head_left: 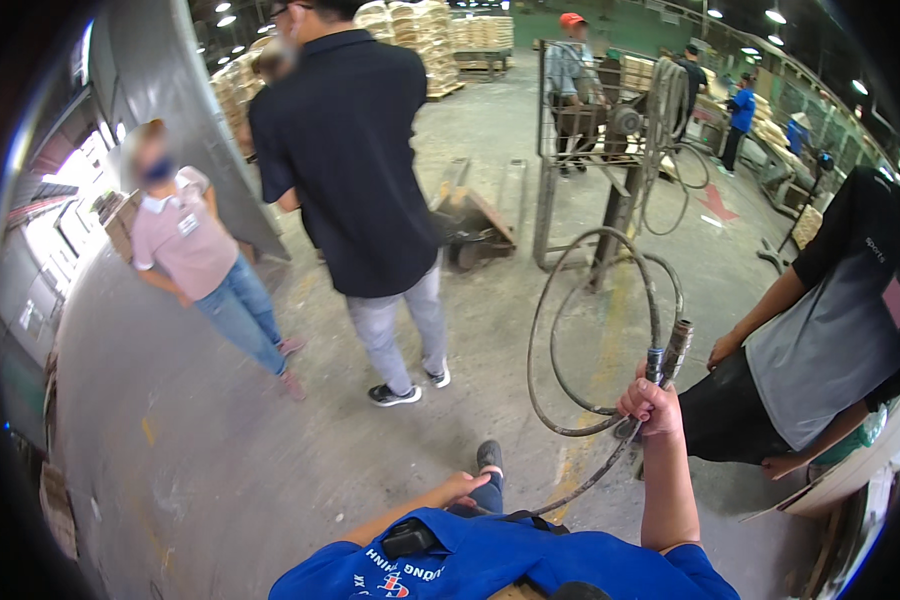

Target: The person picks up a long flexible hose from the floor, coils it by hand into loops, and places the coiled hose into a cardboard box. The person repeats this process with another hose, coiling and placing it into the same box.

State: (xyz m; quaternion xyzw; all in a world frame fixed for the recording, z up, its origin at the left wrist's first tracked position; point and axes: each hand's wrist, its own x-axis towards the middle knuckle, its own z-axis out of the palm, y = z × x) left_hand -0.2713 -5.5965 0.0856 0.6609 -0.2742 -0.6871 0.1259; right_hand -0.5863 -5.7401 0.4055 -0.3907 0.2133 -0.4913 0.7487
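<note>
I am looking down at my own blue shirt [500, 560] at the bottom of the view. My left hand [463, 489] is resting low, close to my body, next to my dark shoe [489, 457]. Its fingers are bending down a little, but I cannot tell if they are closing on anything.

My right hand [652, 405] is up in front of me. Its fingers are wrapping tight around a grey hose [592, 330]. The hose is making big round loops to the left of my fingers and above them. One part is running down from my fist toward my lap. The metal hose ends [670, 352] are sticking up just above my fingers.

Just to the right of my fingers, a person in a grey and black shirt [835, 320] is sitting on a wooden board [850, 475].

Farther out, up and to the left of my fingers, a person in a black shirt [355, 150] is standing on the concrete floor [200, 430]. A person in a pink shirt [185, 245] is standing farther left.

Above my fingers, a metal stand [610, 150] is standing with more hose hanging on it. Far behind it, stacks of wood [420, 35] are sitting near more workers.
</note>
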